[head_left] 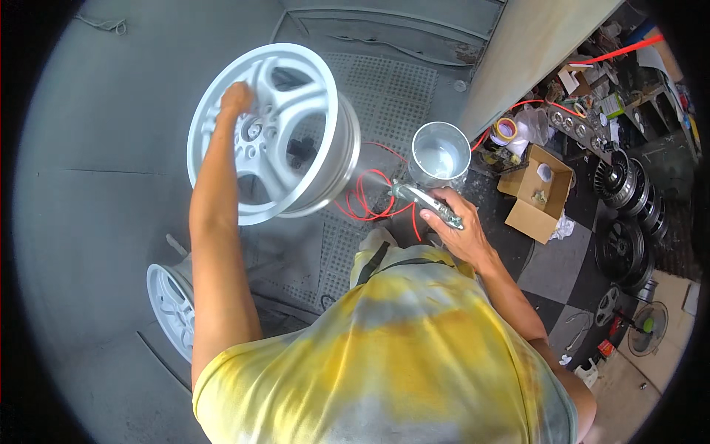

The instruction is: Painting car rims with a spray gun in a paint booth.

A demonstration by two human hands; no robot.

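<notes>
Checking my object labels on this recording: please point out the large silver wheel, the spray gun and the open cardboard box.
Large silver wheel (254, 132), head view: on its center hub.
Spray gun (423, 197), head view: on its metal body.
Open cardboard box (531, 220), head view: on its lower flap.

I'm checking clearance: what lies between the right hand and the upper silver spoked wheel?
Head view: a silver metal spray gun, with looped red hose behind.

I count one bare left hand (237, 98) and one bare right hand (460, 228); two pale silver spoked wheel rims (255, 132); one silver metal spray gun (427, 200); one cylindrical silver metal pot (443, 135); one open brown cardboard box (531, 222); the dark spoked wheels (620, 244) are several, and their exact number I cannot tell.
</notes>
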